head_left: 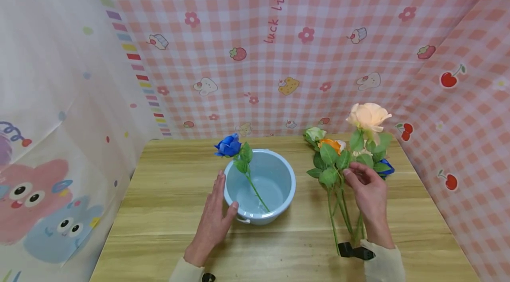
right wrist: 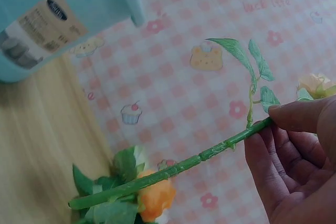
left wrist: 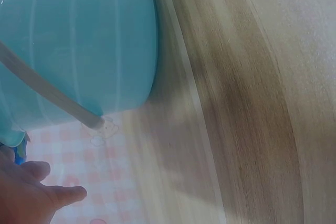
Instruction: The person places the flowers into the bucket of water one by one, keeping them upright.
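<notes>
1. Pale sleeves [head_left: 384,264] come nearest; a black piece [head_left: 354,251] by the right one hides the near ends of some loose stems [head_left: 333,224] on the counter [head_left: 287,255].
2. At the bucket's near left, the left hand [head_left: 215,215] has its fingers straight and thumb spread; whether it touches the bucket [head_left: 293,182], I cannot tell.
3. To the right, thumb and fingers of the right hand [head_left: 368,184] pinch the stem of a peach rose [head_left: 368,117], its bloom above the pile.
4. Picking out this rose seems the step in hand; the next move likely calls for easing it past crowded leaves [head_left: 328,154].
5. One blue rose [head_left: 228,144] leans over the bucket's far left rim.
6. Far right, an orange rose [head_left: 330,144] and others crowd closely.
7. Gingham cloth [head_left: 338,65] hangs farthest.
</notes>
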Demonstrator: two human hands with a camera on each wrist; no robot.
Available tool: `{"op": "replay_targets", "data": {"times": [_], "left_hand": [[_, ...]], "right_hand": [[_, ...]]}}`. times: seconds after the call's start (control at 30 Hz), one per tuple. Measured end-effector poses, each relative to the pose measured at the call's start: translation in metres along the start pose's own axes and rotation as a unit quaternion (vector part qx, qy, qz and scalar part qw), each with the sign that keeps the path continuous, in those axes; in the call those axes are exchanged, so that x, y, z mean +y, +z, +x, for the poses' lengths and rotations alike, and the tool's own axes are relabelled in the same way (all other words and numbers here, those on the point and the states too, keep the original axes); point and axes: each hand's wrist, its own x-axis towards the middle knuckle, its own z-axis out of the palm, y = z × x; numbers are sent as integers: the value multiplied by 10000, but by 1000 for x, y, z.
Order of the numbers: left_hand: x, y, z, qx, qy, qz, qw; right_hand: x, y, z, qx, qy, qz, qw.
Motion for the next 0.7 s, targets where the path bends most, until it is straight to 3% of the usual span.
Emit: {"op": "replay_targets", "data": {"times": [0.27,0.7], "left_hand": [[0,0,0,10,-32,-18,10000],[0,0,0,28,-19,-26,10000]], "right_hand": [[-18,12,-3,58,-217,594,9980],[-44,32,-5,-224,-549,897,9942]]}}
